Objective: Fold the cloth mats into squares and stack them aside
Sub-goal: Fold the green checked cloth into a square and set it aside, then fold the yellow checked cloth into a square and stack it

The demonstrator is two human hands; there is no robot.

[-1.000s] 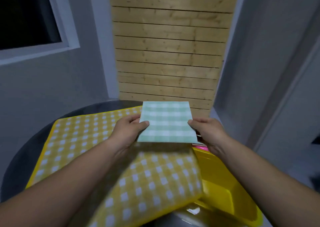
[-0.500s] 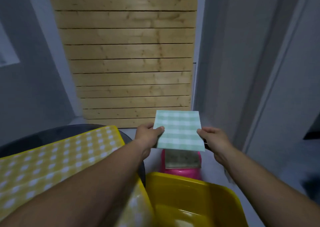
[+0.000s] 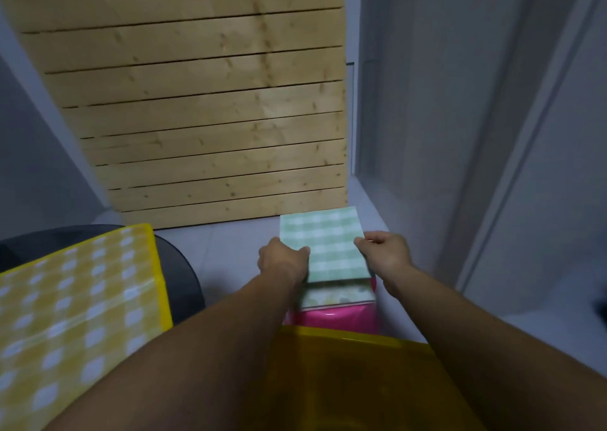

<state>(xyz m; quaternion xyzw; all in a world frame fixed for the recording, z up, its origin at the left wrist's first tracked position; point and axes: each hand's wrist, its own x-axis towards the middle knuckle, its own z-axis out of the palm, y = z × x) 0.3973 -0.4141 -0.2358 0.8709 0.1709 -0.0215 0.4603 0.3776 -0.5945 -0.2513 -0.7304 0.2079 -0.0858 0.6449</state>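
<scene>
Over pink plastic stand: folded green-and-white checked cloth square held level. Left hand and right hand each pinch a side edge, thumbs on top, likely to lay it squarely on pale folded mat beneath.

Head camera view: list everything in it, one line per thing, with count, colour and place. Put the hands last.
green checked mat: one, pale green and white, folded square, held over the pink stand
patterned mat: one, pale floral, folded, lying on the pink stand
pink stand: one, bright pink, on the floor beyond the tub
yellow tub: one, yellow, nearest, bottom centre
yellow checked mat: one, yellow and white, spread on the table at left
table: one, dark, round, left
wooden panel: one, light slats, against the far wall
left hand: grips the green mat's left edge
right hand: pinches its right edge
</scene>
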